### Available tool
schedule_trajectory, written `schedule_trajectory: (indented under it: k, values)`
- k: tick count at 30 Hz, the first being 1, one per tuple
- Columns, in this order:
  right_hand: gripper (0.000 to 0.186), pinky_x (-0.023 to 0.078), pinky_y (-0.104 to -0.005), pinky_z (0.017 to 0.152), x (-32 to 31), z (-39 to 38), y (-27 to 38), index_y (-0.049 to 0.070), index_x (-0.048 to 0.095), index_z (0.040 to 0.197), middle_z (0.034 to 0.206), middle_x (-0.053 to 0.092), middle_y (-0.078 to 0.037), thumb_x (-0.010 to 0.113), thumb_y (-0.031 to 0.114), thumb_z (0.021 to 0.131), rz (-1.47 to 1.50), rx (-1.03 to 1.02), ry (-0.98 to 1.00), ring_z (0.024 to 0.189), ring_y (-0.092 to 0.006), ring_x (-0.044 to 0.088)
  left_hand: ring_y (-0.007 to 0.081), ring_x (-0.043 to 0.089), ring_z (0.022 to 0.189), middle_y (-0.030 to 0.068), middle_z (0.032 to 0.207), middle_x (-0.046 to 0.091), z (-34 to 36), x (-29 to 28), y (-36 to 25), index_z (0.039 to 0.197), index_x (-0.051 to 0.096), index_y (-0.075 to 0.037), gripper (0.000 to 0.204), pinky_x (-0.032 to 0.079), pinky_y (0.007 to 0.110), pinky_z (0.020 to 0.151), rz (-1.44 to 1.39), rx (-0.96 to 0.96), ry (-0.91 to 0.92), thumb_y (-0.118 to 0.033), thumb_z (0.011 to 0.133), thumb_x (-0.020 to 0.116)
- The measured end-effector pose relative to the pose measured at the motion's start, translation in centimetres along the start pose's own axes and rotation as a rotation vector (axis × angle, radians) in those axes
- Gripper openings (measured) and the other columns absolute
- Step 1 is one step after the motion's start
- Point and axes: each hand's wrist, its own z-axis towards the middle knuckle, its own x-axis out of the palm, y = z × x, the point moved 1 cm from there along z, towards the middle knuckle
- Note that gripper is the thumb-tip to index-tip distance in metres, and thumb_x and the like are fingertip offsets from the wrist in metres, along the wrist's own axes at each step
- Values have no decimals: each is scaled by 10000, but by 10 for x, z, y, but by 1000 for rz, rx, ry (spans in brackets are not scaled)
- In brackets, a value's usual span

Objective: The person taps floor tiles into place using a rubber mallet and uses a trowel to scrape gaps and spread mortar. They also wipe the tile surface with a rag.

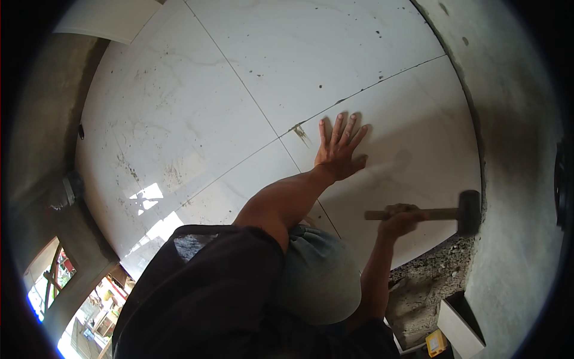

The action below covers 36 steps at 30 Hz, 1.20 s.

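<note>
My left hand [339,149] lies flat with fingers spread on a large white floor tile [424,119], close to the joint with the tile beyond it. A smear of grey mortar [301,133] marks the corner where several tiles meet. My right hand [402,219] is wrapped round the wooden handle of a mallet [469,213], its dark head pointing right, near the wall. The handle lies roughly level across the view. Whether the mallet head touches the tile, I cannot tell. My bent knee [323,275] is beside the left arm.
A bare grey wall [514,149] runs along the right. Rough mortar bed [433,269] shows past the tile's near edge, with a yellow object [436,343] and a tile offcut [459,332] there. Dirt specks dot the laid tiles [179,107]. A doorway [89,317] opens at lower left.
</note>
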Motion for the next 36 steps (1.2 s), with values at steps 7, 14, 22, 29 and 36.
schedule_trajectory:
  k: [7,14,22,29,36]
  values:
    - [677,387,-297,376,0,-2,-29,66,431,771,595,432,-20,200,680,939,-328,-227,-29,445,-129,395,357,-37,1458,115,1588,36,-12,10,-1,1499,231,-275,811,-33,662,1105,-34,-56,-67,-597,824,543]
    - [580,324,-286,336,-4,-9,-2,114,404,731,505,324,43,299,637,959,-106,94,36,373,-86,320,398,-59,1447,139,1587,6,1,-3,2,1511,197,-281,841,-32,642,1115,11,-105,-51,-614,819,539]
    - [603,395,-294,390,5,-2,-16,87,434,808,604,390,10,356,674,922,-201,-25,34,445,-108,378,408,-65,1443,170,1578,9,1,0,8,1517,171,-277,872,-49,637,1113,-6,-160,-46,-630,810,538]
    - [580,336,-261,361,2,-9,-26,92,413,795,572,369,14,262,626,966,37,-73,-141,428,-95,345,400,-60,1444,166,1578,-2,4,-5,7,1517,173,-270,889,-40,638,1112,10,-159,-45,-637,800,548]
    - [634,361,-263,376,-9,12,-36,66,423,761,550,386,9,316,665,939,-280,182,61,403,-115,368,393,-51,1444,187,1569,9,14,-11,6,1507,206,-236,898,-14,619,1123,-38,-183,-128,-606,787,596]
